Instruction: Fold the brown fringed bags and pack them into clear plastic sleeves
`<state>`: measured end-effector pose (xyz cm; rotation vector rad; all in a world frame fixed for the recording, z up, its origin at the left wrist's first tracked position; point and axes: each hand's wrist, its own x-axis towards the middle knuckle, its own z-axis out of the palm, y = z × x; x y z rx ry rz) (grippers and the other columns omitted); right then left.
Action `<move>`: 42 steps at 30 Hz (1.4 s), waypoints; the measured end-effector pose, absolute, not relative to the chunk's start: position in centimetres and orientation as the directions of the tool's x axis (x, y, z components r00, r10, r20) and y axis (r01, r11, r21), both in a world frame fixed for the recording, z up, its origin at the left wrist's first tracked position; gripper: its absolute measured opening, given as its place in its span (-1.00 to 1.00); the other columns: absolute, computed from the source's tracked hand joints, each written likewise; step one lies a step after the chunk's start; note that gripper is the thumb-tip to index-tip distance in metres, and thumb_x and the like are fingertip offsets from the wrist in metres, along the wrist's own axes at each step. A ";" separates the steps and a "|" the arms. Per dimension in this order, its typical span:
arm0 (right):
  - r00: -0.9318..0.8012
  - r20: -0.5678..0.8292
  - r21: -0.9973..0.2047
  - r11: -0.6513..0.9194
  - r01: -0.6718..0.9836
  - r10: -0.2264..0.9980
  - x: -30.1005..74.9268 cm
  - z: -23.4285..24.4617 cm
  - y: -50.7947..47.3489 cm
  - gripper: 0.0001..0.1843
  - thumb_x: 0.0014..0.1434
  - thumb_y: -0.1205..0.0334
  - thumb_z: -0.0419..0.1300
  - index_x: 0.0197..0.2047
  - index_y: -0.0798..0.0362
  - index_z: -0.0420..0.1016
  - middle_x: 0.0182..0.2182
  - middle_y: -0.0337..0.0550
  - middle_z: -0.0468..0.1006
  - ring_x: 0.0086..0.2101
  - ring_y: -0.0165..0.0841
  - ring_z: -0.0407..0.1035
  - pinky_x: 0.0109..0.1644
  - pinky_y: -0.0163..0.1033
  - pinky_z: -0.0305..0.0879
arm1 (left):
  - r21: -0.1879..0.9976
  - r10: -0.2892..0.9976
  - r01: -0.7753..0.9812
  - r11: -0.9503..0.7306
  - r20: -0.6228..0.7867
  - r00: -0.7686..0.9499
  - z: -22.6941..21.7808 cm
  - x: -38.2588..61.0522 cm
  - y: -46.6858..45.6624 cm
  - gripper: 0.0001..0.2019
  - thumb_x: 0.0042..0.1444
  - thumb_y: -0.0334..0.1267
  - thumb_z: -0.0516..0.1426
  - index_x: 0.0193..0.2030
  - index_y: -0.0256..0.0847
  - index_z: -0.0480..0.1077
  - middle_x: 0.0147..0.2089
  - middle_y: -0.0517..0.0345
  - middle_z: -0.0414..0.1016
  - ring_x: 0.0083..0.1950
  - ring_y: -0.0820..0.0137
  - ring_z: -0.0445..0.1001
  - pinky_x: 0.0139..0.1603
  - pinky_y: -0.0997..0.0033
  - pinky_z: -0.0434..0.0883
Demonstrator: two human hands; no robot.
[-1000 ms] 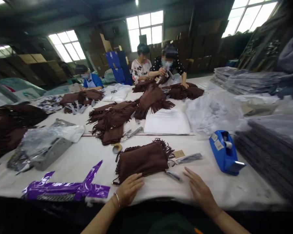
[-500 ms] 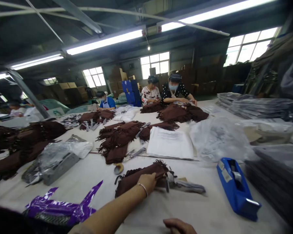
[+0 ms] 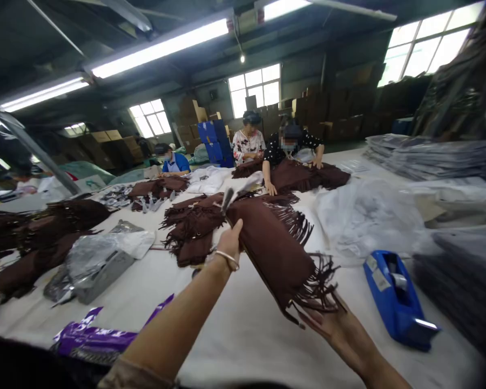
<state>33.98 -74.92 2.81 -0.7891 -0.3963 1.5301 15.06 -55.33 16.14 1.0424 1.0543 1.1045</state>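
Note:
A brown fringed bag [image 3: 273, 246] is raised above the white table, tilted, with its fringe hanging at the right side and lower end. My left hand [image 3: 229, 240] grips its upper left edge, thumb on the brown face. A grey-and-white strip [image 3: 243, 190], blurred, sticks out past that end. Under the bag's lower right end is my right hand [image 3: 328, 324], fingers stretched out against the fringe; the fringe partly covers them. Beyond the raised bag lies a pile of similar brown fringed bags [image 3: 196, 229].
A blue tape dispenser [image 3: 400, 302] stands at right, beside clear plastic bags [image 3: 364, 221] and grey stacks [image 3: 433, 162]. At left are a grey metal box [image 3: 105, 278] and purple plastic packaging [image 3: 97, 337]. Across the table, a person [image 3: 294, 146] leans over brown bags.
The brown bag has been lifted off the table and turned, its fringe now pointing right. My right hand has moved up and right to its lower end. The person opposite has leaned forward.

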 end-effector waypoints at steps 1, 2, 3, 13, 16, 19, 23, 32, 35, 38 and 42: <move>0.059 -0.234 -0.661 -0.114 -0.741 0.971 34.1 2.3 -75.3 -0.47 0.19 -0.21 -0.09 -0.02 -0.02 0.40 0.00 -0.04 0.48 0.04 -0.13 0.31 0.14 0.17 0.17 | 0.960 0.982 -0.231 0.161 -0.133 0.131 14.1 14.8 -57.2 -0.67 0.21 -0.11 0.03 -0.07 -0.35 0.38 -0.15 -0.08 0.54 -0.22 0.34 0.53 -0.19 0.32 0.47; 0.083 -0.241 -0.663 -0.102 -0.742 0.967 34.2 1.7 -75.7 -0.45 0.20 -0.21 -0.12 0.00 -0.02 0.38 0.01 -0.05 0.47 0.05 -0.16 0.30 0.16 0.15 0.16 | 0.935 0.979 -0.298 0.192 -0.160 0.126 11.6 14.5 -59.1 -0.68 0.23 -0.13 0.00 0.00 -0.30 0.35 -0.07 -0.06 0.51 -0.16 0.35 0.52 -0.16 0.33 0.47; 0.110 -0.269 -0.669 -0.104 -0.736 0.957 34.2 1.0 -76.1 -0.47 0.21 -0.20 -0.12 0.01 -0.02 0.36 0.00 -0.07 0.47 0.06 -0.18 0.30 0.17 0.13 0.16 | 0.882 0.968 -0.398 0.252 -0.222 0.121 9.0 14.0 -61.1 -0.69 0.23 -0.16 0.01 0.03 -0.26 0.32 0.00 -0.04 0.47 -0.11 0.35 0.51 -0.13 0.34 0.46; 0.579 0.175 -0.931 -0.058 0.361 0.796 31.9 -1.0 -80.7 -0.45 0.15 0.12 0.12 0.21 -0.05 0.17 0.17 -0.09 0.26 0.16 -0.12 0.13 0.23 0.14 0.06 | 0.511 0.656 -0.490 0.707 -0.733 0.182 -3.4 8.6 -69.7 -0.68 0.12 -0.17 0.14 -0.02 -0.26 0.29 -0.02 -0.13 0.47 -0.16 0.30 0.54 -0.07 0.26 0.46; 0.051 0.418 -0.565 0.216 0.796 0.907 29.1 0.3 -79.7 -0.42 0.15 0.35 0.03 0.25 -0.05 0.12 0.21 -0.15 0.21 0.23 -0.16 -0.02 0.28 0.13 -0.05 | 0.490 0.623 -0.447 0.748 -0.751 0.220 -3.0 8.9 -69.5 -0.66 0.12 -0.15 0.13 -0.02 -0.29 0.28 -0.04 -0.18 0.47 -0.18 0.26 0.55 -0.07 0.24 0.46; -0.246 0.292 -0.360 0.344 0.867 0.924 27.2 -0.7 -77.3 -0.22 0.03 0.56 -0.08 0.31 -0.03 -0.06 0.27 -0.17 0.09 0.25 -0.20 -0.11 0.28 0.10 -0.05 | 0.485 0.609 -0.414 0.771 -0.751 0.255 -2.5 9.1 -69.9 -0.64 0.13 -0.13 0.10 -0.01 -0.32 0.27 -0.04 -0.22 0.47 -0.15 0.23 0.55 -0.08 0.25 0.46; -0.222 0.256 -0.285 0.293 0.912 0.941 28.8 -4.2 -76.3 -0.18 -0.01 0.64 -0.17 0.31 -0.07 -0.04 0.26 -0.21 0.09 0.24 -0.27 -0.05 0.27 0.05 0.01 | 0.512 0.552 -0.211 0.833 -0.740 0.383 -1.1 7.6 -71.4 -0.56 0.12 0.01 0.07 -0.09 -0.40 0.33 -0.12 -0.27 0.50 -0.19 0.20 0.55 -0.24 0.33 0.47; -0.137 0.165 -0.453 0.199 0.869 0.977 30.4 -2.7 -81.4 -0.40 0.14 0.37 -0.04 0.26 -0.10 0.11 0.27 -0.22 0.06 0.22 -0.15 0.00 0.25 0.09 0.03 | 0.835 0.978 0.537 -0.122 0.011 0.206 1.1 -1.2 -71.6 -0.63 0.01 -0.07 0.20 -0.03 -0.08 0.43 -0.10 0.00 0.49 -0.01 0.13 0.38 0.15 0.13 0.21; -0.181 0.188 -0.541 0.255 0.801 0.965 26.3 -1.0 -79.5 -0.50 0.19 0.30 -0.01 0.21 -0.12 0.18 0.23 -0.21 0.17 0.18 -0.20 0.08 0.27 0.06 0.00 | 0.716 0.953 0.648 -0.259 0.081 0.292 -0.3 -2.3 -69.7 -0.47 -0.10 -0.11 0.28 0.06 -0.05 0.37 0.02 -0.02 0.42 0.10 0.05 0.26 0.21 0.01 0.09; -0.231 0.128 -0.689 0.254 0.679 0.964 22.4 -0.8 -76.1 -0.54 0.20 0.27 0.02 0.18 -0.13 0.23 0.10 -0.19 0.37 0.09 -0.26 0.22 0.20 -0.01 0.12 | 0.661 0.927 0.672 -0.333 0.098 0.363 -1.1 -2.2 -68.0 -0.57 -0.08 -0.11 0.27 -0.02 -0.07 0.42 -0.07 -0.02 0.47 0.02 0.09 0.33 0.14 0.01 0.16; -0.187 0.009 -0.904 0.088 0.419 0.982 18.2 -0.7 -71.7 -0.45 0.11 0.17 0.15 0.19 -0.10 0.21 0.05 -0.14 0.41 0.02 -0.25 0.31 0.13 -0.06 0.22 | 0.651 0.905 0.643 -0.403 0.178 0.387 -0.7 -2.3 -67.1 -0.69 0.06 -0.11 0.18 -0.06 -0.14 0.42 -0.10 0.04 0.50 -0.06 0.22 0.40 0.05 0.13 0.29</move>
